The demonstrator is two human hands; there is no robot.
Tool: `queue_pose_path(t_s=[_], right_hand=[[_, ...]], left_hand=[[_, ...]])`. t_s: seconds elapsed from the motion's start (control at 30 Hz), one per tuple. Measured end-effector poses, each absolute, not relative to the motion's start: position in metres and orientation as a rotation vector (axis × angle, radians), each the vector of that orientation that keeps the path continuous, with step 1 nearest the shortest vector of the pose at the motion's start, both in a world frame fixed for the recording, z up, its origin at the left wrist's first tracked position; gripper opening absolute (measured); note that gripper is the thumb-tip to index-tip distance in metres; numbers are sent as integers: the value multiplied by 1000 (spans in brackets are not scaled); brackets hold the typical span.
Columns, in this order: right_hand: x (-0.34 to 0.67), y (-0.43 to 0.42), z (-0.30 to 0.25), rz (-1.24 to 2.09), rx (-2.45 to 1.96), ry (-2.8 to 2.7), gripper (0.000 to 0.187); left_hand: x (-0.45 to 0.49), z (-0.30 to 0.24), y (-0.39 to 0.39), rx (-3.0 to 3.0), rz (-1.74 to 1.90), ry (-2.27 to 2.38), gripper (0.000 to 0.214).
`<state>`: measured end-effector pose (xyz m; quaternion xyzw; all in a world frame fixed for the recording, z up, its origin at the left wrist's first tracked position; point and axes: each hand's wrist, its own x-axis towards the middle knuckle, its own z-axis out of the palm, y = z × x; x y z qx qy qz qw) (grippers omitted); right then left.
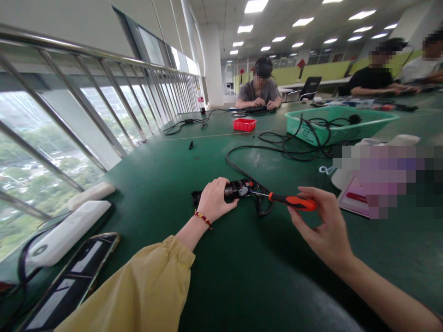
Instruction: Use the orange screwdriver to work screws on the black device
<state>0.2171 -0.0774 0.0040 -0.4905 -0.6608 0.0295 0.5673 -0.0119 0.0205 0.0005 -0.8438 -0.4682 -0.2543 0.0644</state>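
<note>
My left hand (215, 198) is wrapped over a black cylindrical device (232, 190) and holds it on the green tabletop. Coloured wires and small parts show at the device's open right end, where a black cord (247, 174) leads away. My right hand (323, 221) grips the orange and black handle of a screwdriver (292, 201) between thumb and fingers. Its shaft points left, and the tip is at the exposed wiring; whether it touches a screw cannot be made out. A dark handle-like part (259, 206) lies just below the shaft.
A green basket (311, 131) with cables stands at the back right, near a small red tray (244, 124). A phone (83, 265) and white power strip (71, 233) lie left, beside the metal railing (100, 60). A co-worker (259, 90) sits across the table (221, 276).
</note>
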Motion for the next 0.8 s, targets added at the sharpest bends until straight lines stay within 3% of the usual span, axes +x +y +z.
queue_pose_path(t_s=[0.13, 0.33, 0.53, 0.73, 0.8], right_hand=[[219, -78, 7, 207, -1313, -1674, 25], [225, -73, 11, 80, -1242, -1593, 38], [225, -76, 9, 203, -1348, -1667, 24], [224, -74, 10, 78, -1227, -1599, 37], [223, -75, 11, 119, -1247, -1652, 29]], left_hand=[[-12, 1, 20, -2557, -777, -1403, 33], [-11, 1, 20, -2553, -766, -1412, 34], [-12, 1, 20, -2549, -755, -1412, 34], [-11, 1, 20, -2545, -750, -1410, 35], [-11, 1, 20, -2546, -753, -1410, 35]])
